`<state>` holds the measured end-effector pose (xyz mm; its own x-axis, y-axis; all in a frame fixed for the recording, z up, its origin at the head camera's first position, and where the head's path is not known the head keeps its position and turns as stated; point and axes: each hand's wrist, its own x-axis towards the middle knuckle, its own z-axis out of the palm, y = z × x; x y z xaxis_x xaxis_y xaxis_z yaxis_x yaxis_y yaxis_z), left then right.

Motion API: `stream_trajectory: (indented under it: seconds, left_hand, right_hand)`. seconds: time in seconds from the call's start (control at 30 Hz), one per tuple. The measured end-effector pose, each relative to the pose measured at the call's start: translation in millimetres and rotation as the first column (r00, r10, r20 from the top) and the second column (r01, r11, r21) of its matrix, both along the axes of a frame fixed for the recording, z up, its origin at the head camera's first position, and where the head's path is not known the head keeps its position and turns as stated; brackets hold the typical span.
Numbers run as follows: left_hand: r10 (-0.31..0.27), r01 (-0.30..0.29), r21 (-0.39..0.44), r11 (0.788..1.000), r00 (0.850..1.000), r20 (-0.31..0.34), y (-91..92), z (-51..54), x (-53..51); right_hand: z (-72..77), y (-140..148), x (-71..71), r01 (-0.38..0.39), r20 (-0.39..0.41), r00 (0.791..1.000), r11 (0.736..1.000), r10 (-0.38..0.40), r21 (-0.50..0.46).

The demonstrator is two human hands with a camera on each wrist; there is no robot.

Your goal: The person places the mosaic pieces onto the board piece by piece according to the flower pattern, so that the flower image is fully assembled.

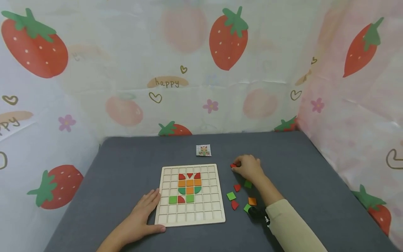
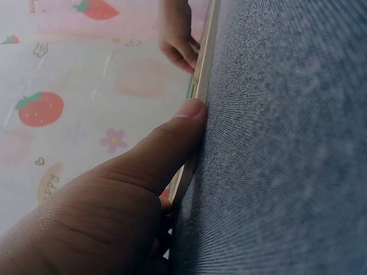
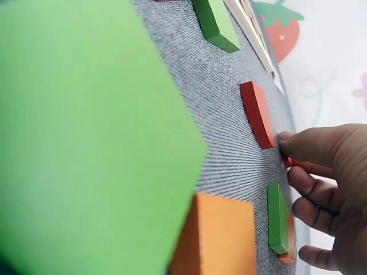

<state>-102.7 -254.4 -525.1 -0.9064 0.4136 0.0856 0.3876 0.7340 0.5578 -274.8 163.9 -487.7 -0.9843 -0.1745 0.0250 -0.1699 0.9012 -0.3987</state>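
My right hand (image 1: 250, 168) pinches a small red tile (image 1: 233, 165) between thumb and fingers, right of the wooden grid board (image 1: 207, 206). In the right wrist view, the fingers largely cover that tile (image 3: 287, 161). My left hand (image 1: 141, 215) rests against the board's near left corner, fingers along the left side and thumb (image 2: 192, 112) at the front edge. Tiles on the board form rows: red pieces on top, orange squares (image 1: 190, 183) below, green rounded pieces beside an orange square, then light green squares (image 1: 172, 200) with a red rounded piece (image 1: 181, 199) between them.
Right of the board lie loose tiles: red pieces (image 1: 237, 188), green squares (image 1: 231, 196) and an orange square (image 1: 252, 201). A small pattern card (image 1: 203, 150) lies behind the board. Strawberry-print cloth (image 1: 201, 115) borders the grey table (image 1: 132, 157).
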Motion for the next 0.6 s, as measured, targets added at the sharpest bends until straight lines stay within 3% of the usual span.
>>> stream_trajectory:
  seconds: [0.27,0.6]
  left_hand:
    - [0.004,-0.004,0.010,1.000,1.000,-0.003,-0.1,4.1,-1.3]
    - [0.011,-0.011,-0.005,1.000,0.999,0.038,-0.5,3.2,0.5]
  right_hand:
    - [4.4,-1.8,-0.7,-0.011,-0.016,1.000,1.000,0.011,0.008]
    - [-0.6,-0.5,-1.7,-0.035,-0.041,0.999,0.999,0.035,0.014]
